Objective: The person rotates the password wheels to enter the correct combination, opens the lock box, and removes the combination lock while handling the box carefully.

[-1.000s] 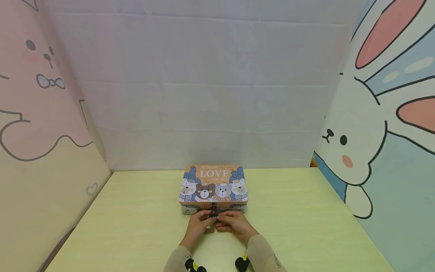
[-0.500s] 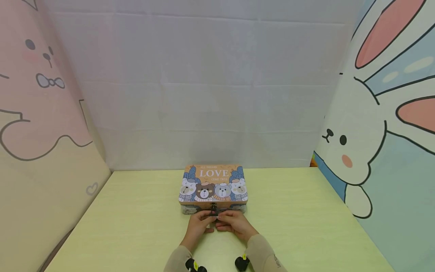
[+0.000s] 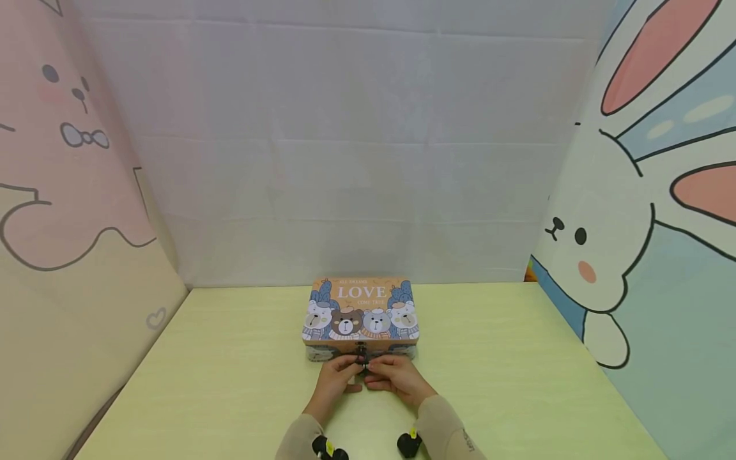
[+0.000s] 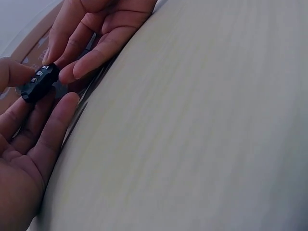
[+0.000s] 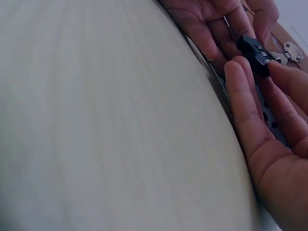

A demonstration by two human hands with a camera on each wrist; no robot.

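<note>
A small black combination padlock (image 4: 39, 83) with number dials is pinched between the fingertips of both hands. In the head view my left hand (image 3: 333, 384) grips its left end and my right hand (image 3: 400, 381) its right end. The right wrist view shows the padlock (image 5: 253, 54) close to a metal latch (image 5: 291, 52); fingers hide whether its shackle passes through. Just behind both hands stands a closed tin box (image 3: 361, 319), its lid printed with bears and the word LOVE. The digits are too small to read.
The box rests near the back edge of a pale yellow-green table (image 3: 230, 370). A white sheet (image 3: 356, 140) hangs behind it. Cartoon-printed panels stand at the left (image 3: 86, 191) and right (image 3: 678, 287).
Both hands and the box stay in nearly the same place. Between the fingers the padlock seems to have turned slightly.
</note>
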